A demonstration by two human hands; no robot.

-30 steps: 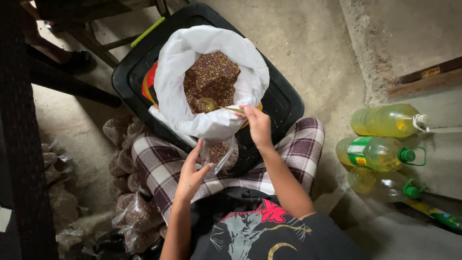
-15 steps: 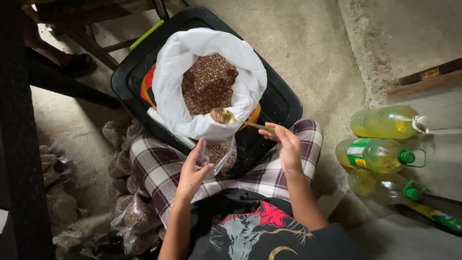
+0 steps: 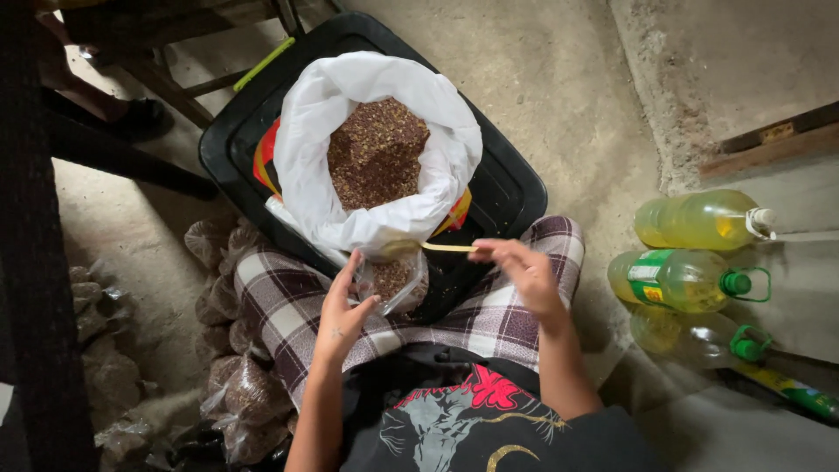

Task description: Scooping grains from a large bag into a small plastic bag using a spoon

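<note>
A big white sack (image 3: pixel 315 149) full of reddish-brown grains (image 3: pixel 376 153) stands open in a black tray (image 3: pixel 516 188) in front of my knees. My left hand (image 3: pixel 343 306) holds a small clear plastic bag (image 3: pixel 391 281), partly filled with the same grains, over my plaid lap. My right hand (image 3: pixel 524 271) grips the handle of a yellow spoon (image 3: pixel 437 247), level, with its bowl right above the small bag's mouth.
Several filled clear bags (image 3: pixel 249 393) lie on the floor at my left. Three plastic bottles of yellowish liquid (image 3: pixel 690 218) lie at the right beside a concrete step. A dark wooden bench leg (image 3: pixel 131 162) stands at the upper left.
My right hand has drawn the spoon out of the sack and back toward me, bringing it over the small bag. The left hand has kept the bag in place.
</note>
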